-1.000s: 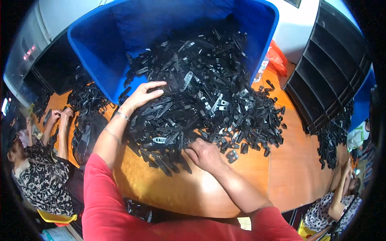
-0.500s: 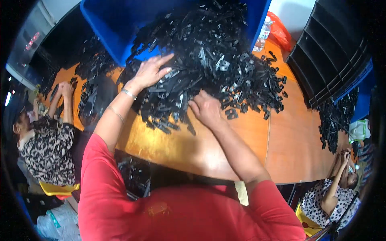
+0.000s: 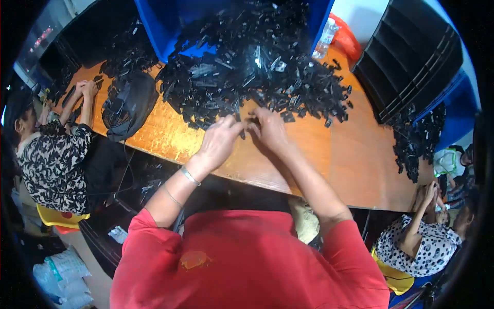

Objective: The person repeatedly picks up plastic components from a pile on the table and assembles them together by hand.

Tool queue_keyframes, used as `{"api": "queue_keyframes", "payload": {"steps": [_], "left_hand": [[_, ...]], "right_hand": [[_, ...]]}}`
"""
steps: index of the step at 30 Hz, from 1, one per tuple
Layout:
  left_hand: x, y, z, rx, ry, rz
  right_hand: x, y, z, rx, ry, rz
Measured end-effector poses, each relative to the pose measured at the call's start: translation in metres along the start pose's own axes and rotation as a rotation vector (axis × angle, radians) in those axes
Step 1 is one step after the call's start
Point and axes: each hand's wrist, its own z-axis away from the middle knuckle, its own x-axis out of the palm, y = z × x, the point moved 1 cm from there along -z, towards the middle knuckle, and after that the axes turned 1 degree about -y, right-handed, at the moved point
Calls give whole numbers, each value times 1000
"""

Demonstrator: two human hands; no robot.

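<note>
Head view, your grip: your left hand (image 3: pixel 221 138) and right hand (image 3: pixel 269 130) meet over the near edge of the heap, fingertips curled in and close together, a narrow pinch on each side; whether a piece sits between them you cannot tell from here, as the fingers cover the spot

Held so close: the nearness of the two hands probably lets both sets of fingers work at one small spot

Black parts: the heap (image 3: pixel 206 98) lies just beyond your fingertips, small dark pieces with a few shiny grey ones among them

Blue bin: the bin (image 3: pixel 151 28) opens toward you with the heap running out of its mouth, likely placed so that the pieces come within reach

Orange table: the bare strip of tabletop (image 3: pixel 309 175) lies on your side of the heap, which seems to leave your forearms room

Left of you: a black bag (image 3: pixel 131 105) rests near the table edge, and beyond it sits a co-worker in a patterned shirt (image 3: pixel 54 167)

Right of you: a clear bottle (image 3: pixel 324 40) and a red plastic bag (image 3: pixel 348 40) stand beside the bin, with a ribbed black panel (image 3: pixel 406 59) leaning farther out
</note>
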Motion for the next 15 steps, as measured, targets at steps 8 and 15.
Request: {"api": "queue_keyframes", "payload": {"steps": [8, 15], "left_hand": [[12, 13, 3, 171, -50, -162], [18, 34, 17, 216, -77, 64]], "right_hand": [[-24, -10, 88, 158, -117, 38], [-25, -16, 123, 95, -48, 142]]}}
